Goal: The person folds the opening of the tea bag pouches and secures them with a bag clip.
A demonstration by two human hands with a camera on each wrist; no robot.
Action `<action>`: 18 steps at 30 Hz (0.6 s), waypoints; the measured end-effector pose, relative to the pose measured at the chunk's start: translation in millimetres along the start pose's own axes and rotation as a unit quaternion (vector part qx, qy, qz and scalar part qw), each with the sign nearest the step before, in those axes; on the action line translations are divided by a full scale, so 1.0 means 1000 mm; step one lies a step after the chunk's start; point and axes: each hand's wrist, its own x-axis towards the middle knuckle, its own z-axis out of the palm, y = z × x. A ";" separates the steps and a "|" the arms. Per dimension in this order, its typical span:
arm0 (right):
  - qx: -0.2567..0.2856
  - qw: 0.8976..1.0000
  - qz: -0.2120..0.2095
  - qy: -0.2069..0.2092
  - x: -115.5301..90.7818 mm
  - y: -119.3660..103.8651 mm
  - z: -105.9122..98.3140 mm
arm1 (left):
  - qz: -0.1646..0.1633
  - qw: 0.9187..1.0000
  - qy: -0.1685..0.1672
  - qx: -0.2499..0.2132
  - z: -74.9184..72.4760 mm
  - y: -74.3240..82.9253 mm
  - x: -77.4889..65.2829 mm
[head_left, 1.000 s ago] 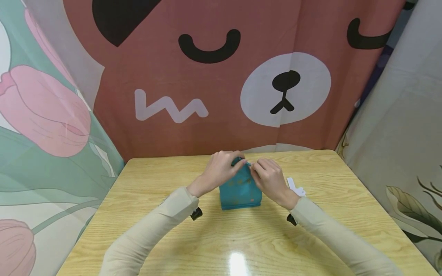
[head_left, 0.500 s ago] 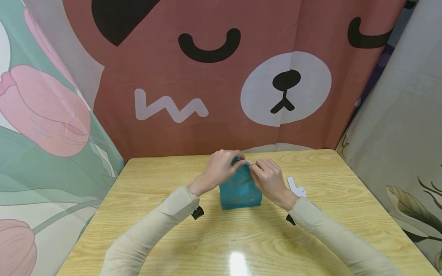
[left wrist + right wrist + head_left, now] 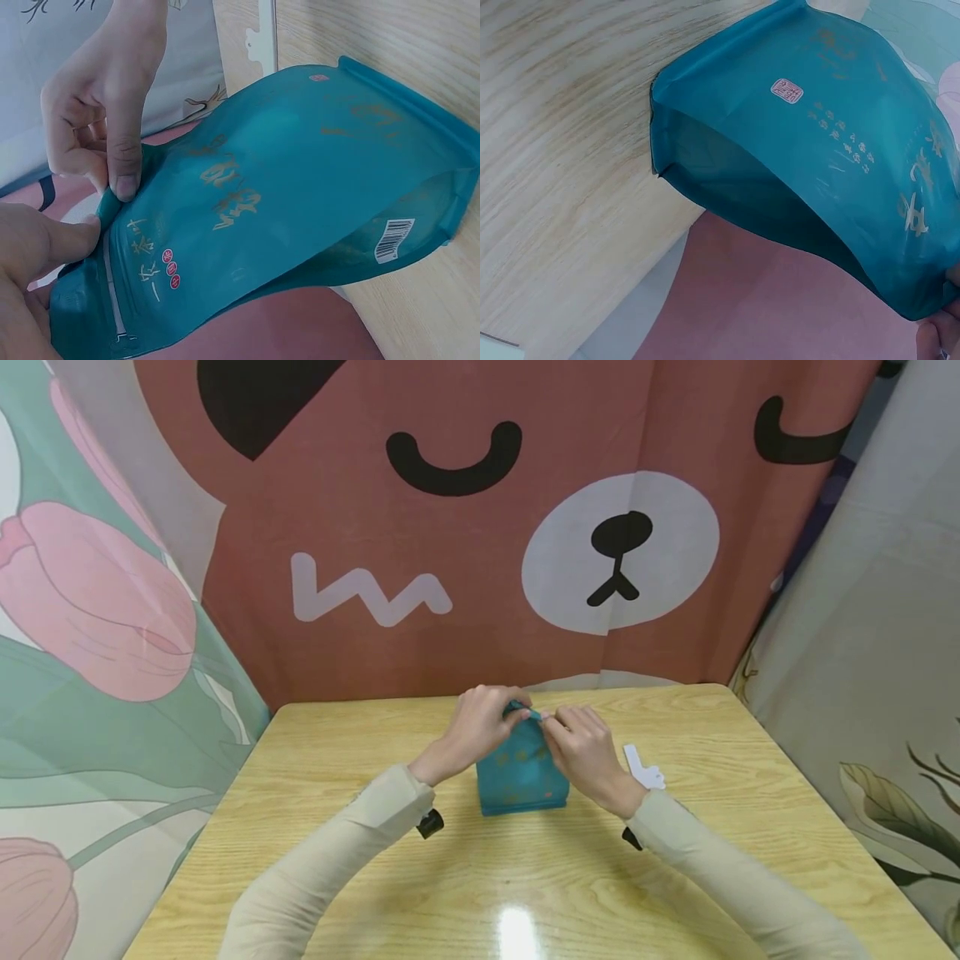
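Observation:
A teal tea pouch [image 3: 521, 772] with gold lettering stands upright on the table, its wide base down. My left hand [image 3: 478, 727] pinches the top edge at the left corner, thumb on the near side. Close beside it, my right hand [image 3: 587, 750] pinches the same edge further right. In the left wrist view the pouch [image 3: 270, 172] shows a pale zip strip just under its top, a barcode on its side gusset, and the thumbs of both hands close together on the edge. Fingertips of a hand [image 3: 946, 330] peek in at the right wrist view's lower right corner.
Right of the pouch, a white flat piece [image 3: 643, 770] with a straight arm and a scalloped end lies on the wooden table [image 3: 420, 893]. A bear-print curtain [image 3: 480, 643] hangs along the table's back edge, with printed cloths at both sides.
Almost nothing has moved. Both hands keep their pinch on the pouch's top edge, with only slight finger shifts there.

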 end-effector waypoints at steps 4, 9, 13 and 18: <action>0.012 1.000 0.010 -0.014 -0.001 0.000 -0.002 | -0.003 1.000 0.002 -0.003 0.000 0.000 -0.001; 0.052 0.998 0.024 -0.040 -0.005 0.002 -0.009 | -0.002 1.000 0.000 -0.011 0.002 0.000 -0.001; 0.081 0.994 0.033 -0.061 -0.007 0.004 -0.013 | 0.002 1.000 0.004 -0.012 0.002 -0.001 -0.002; 0.070 0.995 0.022 -0.060 -0.008 0.006 -0.013 | 0.004 1.000 0.003 -0.008 0.002 0.000 -0.002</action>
